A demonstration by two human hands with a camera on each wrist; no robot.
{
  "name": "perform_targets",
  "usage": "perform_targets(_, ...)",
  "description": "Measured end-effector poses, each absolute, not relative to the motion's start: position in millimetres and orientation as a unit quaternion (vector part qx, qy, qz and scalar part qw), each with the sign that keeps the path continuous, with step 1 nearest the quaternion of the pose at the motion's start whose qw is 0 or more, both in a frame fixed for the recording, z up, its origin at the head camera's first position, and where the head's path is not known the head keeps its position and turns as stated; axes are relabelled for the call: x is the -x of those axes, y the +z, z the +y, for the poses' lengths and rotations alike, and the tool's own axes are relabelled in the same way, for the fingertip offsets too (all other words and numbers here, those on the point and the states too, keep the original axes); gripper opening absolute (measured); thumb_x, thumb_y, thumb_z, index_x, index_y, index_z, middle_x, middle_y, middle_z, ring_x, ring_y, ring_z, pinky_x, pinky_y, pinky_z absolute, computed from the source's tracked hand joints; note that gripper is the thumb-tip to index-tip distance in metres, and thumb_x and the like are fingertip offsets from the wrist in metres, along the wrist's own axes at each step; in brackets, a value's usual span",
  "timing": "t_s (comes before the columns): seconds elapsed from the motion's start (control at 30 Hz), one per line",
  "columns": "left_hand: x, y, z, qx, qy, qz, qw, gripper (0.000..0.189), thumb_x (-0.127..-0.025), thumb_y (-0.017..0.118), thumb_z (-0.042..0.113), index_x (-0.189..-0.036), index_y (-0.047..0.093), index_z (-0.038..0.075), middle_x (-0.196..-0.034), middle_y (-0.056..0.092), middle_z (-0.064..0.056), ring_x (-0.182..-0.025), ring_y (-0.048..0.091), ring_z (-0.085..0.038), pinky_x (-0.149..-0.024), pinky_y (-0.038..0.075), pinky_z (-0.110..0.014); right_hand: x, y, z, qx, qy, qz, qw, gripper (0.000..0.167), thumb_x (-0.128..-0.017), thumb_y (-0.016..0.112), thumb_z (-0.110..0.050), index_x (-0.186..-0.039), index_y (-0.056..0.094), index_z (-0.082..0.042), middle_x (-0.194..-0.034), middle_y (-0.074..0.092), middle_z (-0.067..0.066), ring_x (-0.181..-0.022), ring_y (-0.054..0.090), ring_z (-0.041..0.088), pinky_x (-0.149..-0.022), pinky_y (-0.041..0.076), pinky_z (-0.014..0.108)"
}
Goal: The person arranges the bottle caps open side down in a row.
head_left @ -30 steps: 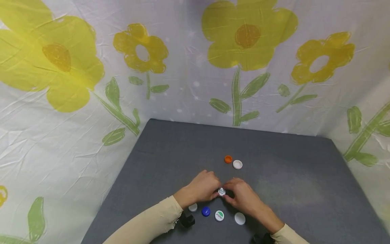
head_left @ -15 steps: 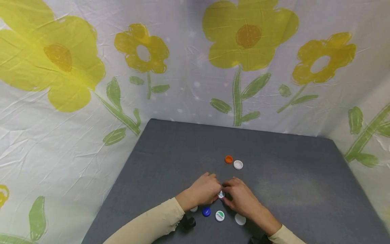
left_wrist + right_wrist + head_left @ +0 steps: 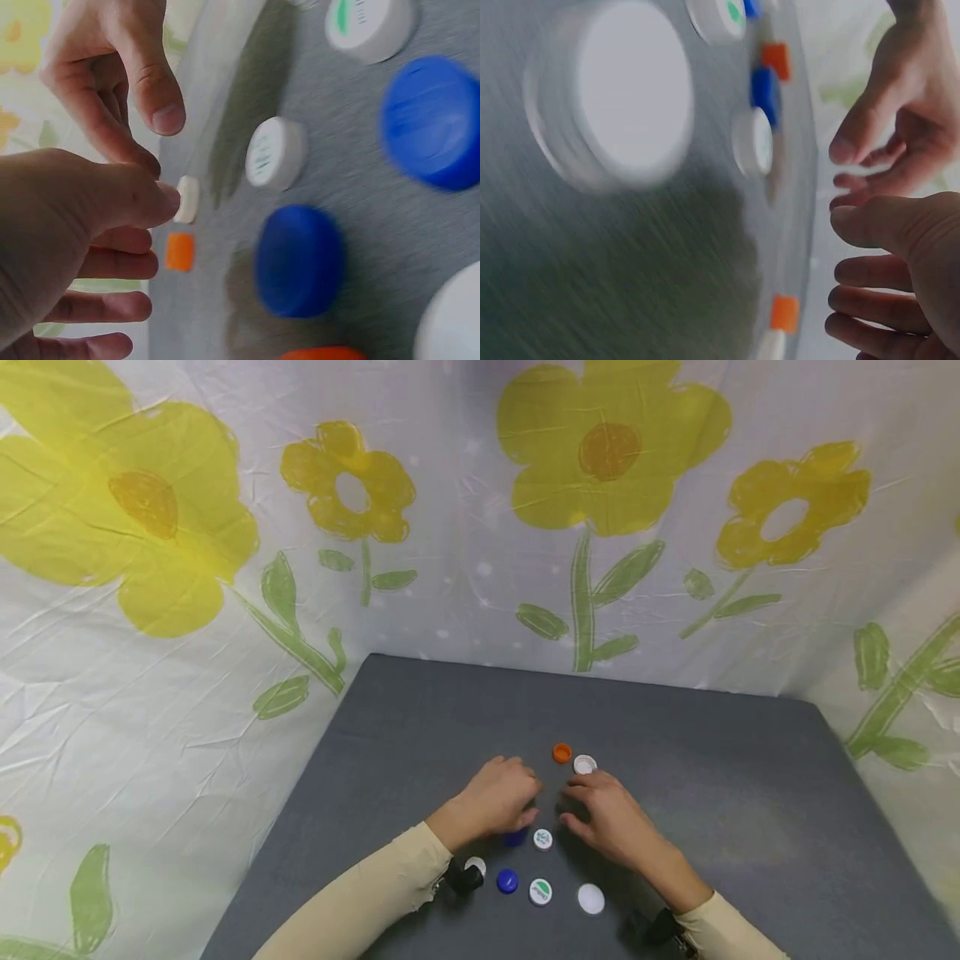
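Observation:
A small white bottle cap (image 3: 543, 839) with printed marks lies on the table between and below both hands. My left hand (image 3: 491, 797) hovers to its upper left, fingers loosely bent, holding nothing. Partly under that hand sits a blue bottle cap (image 3: 516, 837), whole in the left wrist view. An orange cap (image 3: 322, 353) shows at that view's bottom edge; in the head view the left hand hides it. My right hand (image 3: 611, 818) is raised to the right, fingers relaxed and apart, its fingertips just below a white upturned cap (image 3: 585, 764). Nothing is in its grasp.
An upturned orange cap (image 3: 562, 752) lies beside the white upturned one, farther back. Nearer me is a row: a white cap (image 3: 476, 866), a blue cap (image 3: 507, 882), a white cap with green print (image 3: 540, 892) and a plain white cap (image 3: 591, 898). The table (image 3: 720, 793) is dark grey.
Both hands have let go of the small printed white cap, which now lies on the table beside the blue one. They have drawn apart and upward, the right hand farther to the right.

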State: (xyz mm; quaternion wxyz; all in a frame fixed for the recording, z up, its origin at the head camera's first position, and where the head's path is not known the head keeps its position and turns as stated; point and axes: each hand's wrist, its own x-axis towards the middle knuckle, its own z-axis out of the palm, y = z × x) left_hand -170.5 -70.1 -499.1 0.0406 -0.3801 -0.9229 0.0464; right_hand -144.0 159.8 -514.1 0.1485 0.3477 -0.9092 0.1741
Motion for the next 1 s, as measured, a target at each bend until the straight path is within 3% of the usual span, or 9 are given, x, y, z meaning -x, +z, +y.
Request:
perform_targets(0.2,188.5,-489.3,-67.4,0.362,0.026,-0.929,0.071,0.026,-0.097,0.081,0.047,-0.107,0.082,0.023,-0.11,0.081,0.006,-0.097,0.072,-0.021,-0.079,0.059,-0.04,166.8,-500.5,167.9,-0.319,0.176,-0.921,0.136,0.038,-0.085,0.093,-0.015,-0.115,0.08,0.005,-0.117,0.08,0.02,-0.113,0.076,0.038,-0.112,0.053,0.06)
perform_targets(0.53,219.5,-492.5,-55.0,0.336,-0.003,-0.937,0.096,0.03,-0.097,0.082,0.044,-0.113,0.083,0.02,-0.107,0.082,0.004,-0.094,0.074,-0.022,-0.079,0.061,-0.041,199.6,-499.8,169.8,-0.293,0.171,-0.931,0.134,0.033,-0.087,0.091,-0.013,-0.112,0.078,0.005,-0.113,0.081,0.019,-0.108,0.077,0.04,-0.109,0.054,0.061)
perform_targets(0.77,237.7,-499.0,-43.8,0.32,-0.002,-0.943,0.089,0.028,-0.097,0.082,0.045,-0.106,0.082,0.019,-0.1,0.081,0.002,-0.093,0.077,-0.023,-0.078,0.064,-0.043,213.7,-508.8,162.9,-0.28,0.176,-0.935,0.129,0.026,-0.087,0.091,-0.014,-0.105,0.079,0.002,-0.106,0.081,0.017,-0.094,0.075,0.038,-0.086,0.061,0.055)
perform_targets(1.0,249.9,-509.4,-32.7,0.3,-0.01,-0.953,0.049,0.024,-0.096,0.084,0.041,-0.103,0.08,0.019,-0.1,0.081,0.001,-0.096,0.077,-0.022,-0.079,0.063,-0.043,230.9,-532.1,164.8,-0.275,0.186,-0.931,0.148,0.025,-0.085,0.088,-0.014,-0.101,0.078,0.001,-0.097,0.08,0.017,-0.085,0.073,0.039,-0.074,0.059,0.058)
